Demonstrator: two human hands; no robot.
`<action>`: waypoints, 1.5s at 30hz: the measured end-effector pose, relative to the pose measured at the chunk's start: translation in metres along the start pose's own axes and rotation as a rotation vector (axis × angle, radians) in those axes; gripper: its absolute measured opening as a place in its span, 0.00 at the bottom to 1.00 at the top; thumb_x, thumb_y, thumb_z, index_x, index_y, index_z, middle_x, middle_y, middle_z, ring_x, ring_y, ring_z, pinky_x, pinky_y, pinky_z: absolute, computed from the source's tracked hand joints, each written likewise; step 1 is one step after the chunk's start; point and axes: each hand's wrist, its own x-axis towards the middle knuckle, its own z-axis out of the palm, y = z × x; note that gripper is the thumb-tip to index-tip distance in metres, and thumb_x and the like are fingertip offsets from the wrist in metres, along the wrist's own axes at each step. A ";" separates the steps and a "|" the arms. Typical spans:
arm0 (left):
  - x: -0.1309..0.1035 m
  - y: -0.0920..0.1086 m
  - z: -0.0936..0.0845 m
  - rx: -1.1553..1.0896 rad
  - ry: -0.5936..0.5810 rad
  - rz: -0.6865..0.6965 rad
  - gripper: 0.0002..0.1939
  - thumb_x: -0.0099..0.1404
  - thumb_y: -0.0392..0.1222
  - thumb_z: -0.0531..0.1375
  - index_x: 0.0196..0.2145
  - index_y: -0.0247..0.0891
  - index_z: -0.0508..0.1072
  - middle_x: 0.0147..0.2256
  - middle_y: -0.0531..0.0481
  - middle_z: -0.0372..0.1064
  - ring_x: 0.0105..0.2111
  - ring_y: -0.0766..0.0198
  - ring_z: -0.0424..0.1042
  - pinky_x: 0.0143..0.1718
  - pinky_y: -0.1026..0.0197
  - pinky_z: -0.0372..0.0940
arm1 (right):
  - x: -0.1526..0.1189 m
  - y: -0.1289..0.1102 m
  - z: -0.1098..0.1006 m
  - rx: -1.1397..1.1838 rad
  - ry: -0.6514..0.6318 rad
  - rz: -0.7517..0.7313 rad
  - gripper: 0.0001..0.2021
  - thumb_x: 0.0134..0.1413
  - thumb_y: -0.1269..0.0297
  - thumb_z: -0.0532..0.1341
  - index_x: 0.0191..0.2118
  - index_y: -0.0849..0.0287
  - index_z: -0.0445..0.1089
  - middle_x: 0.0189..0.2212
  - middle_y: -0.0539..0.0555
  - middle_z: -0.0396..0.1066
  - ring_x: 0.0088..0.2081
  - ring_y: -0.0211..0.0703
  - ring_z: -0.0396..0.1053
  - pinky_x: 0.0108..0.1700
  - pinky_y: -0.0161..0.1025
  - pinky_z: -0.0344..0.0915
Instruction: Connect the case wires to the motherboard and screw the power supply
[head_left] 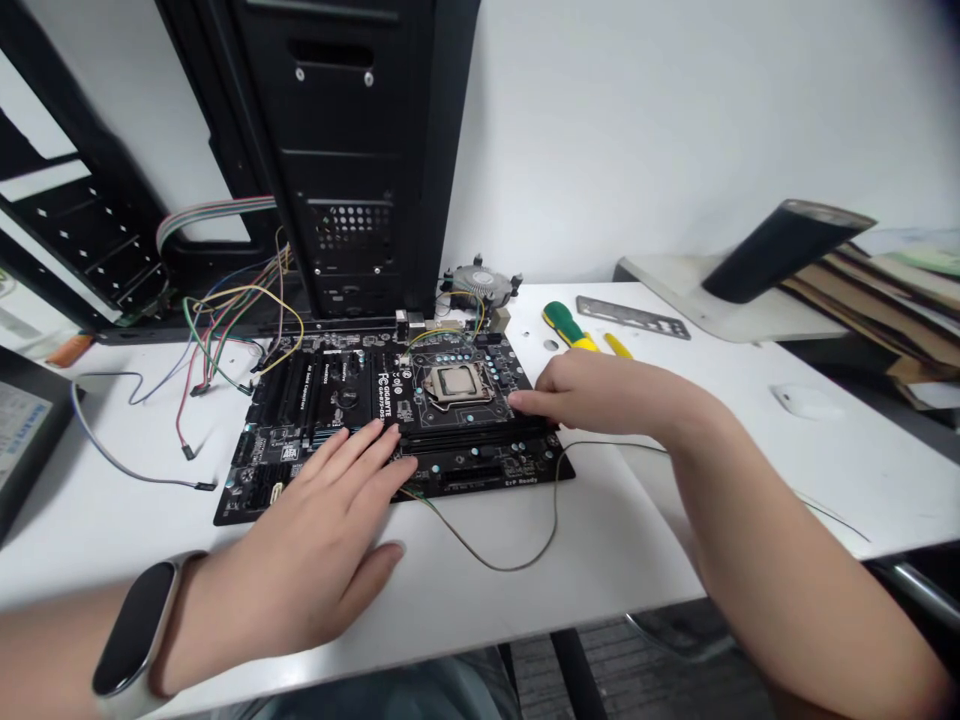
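Observation:
A black Gigabyte motherboard (517, 472) lies flat on the white table. Its processor (459, 381) sits in the socket, with metal frame parts around it. My left hand (322, 535) rests palm down over the board's front edge, fingers stretched out toward the long black slots. At the board's right side, my right hand (592, 388) is bent with curled fingers by the end of the memory slots (472, 436). Its thumb points at the board, and the fingertips are hidden, so what they grip cannot be made out. A thin cable (517, 568) loops in front of the board.
Behind the board stands a black computer case (352, 150), with loose coloured wires (217, 330) on its left. A cooling fan (480, 282), a green-yellow screwdriver (566, 325), a metal plate (634, 317) and a white mouse (806, 402) lie toward the right. A monitor stand (780, 250) is farther back.

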 end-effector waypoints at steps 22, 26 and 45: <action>-0.002 0.001 0.002 -0.050 0.001 -0.013 0.25 0.66 0.41 0.54 0.59 0.33 0.62 0.62 0.33 0.59 0.65 0.42 0.54 0.61 0.39 0.57 | -0.005 0.005 -0.003 0.151 -0.171 0.016 0.27 0.57 0.42 0.51 0.19 0.60 0.66 0.18 0.52 0.67 0.19 0.35 0.61 0.28 0.38 0.59; -0.002 0.001 0.003 -0.074 -0.009 -0.033 0.25 0.66 0.41 0.54 0.60 0.35 0.62 0.63 0.35 0.58 0.65 0.43 0.53 0.62 0.39 0.55 | -0.002 0.010 -0.005 0.242 -0.232 -0.041 0.26 0.57 0.45 0.52 0.20 0.60 0.67 0.18 0.52 0.67 0.18 0.34 0.60 0.27 0.37 0.58; 0.001 0.001 0.001 -0.082 -0.007 -0.025 0.23 0.65 0.41 0.54 0.57 0.33 0.65 0.60 0.32 0.61 0.63 0.39 0.56 0.59 0.36 0.59 | 0.050 0.048 0.011 -0.041 0.497 0.126 0.16 0.55 0.63 0.54 0.42 0.60 0.77 0.38 0.62 0.76 0.43 0.56 0.71 0.43 0.45 0.62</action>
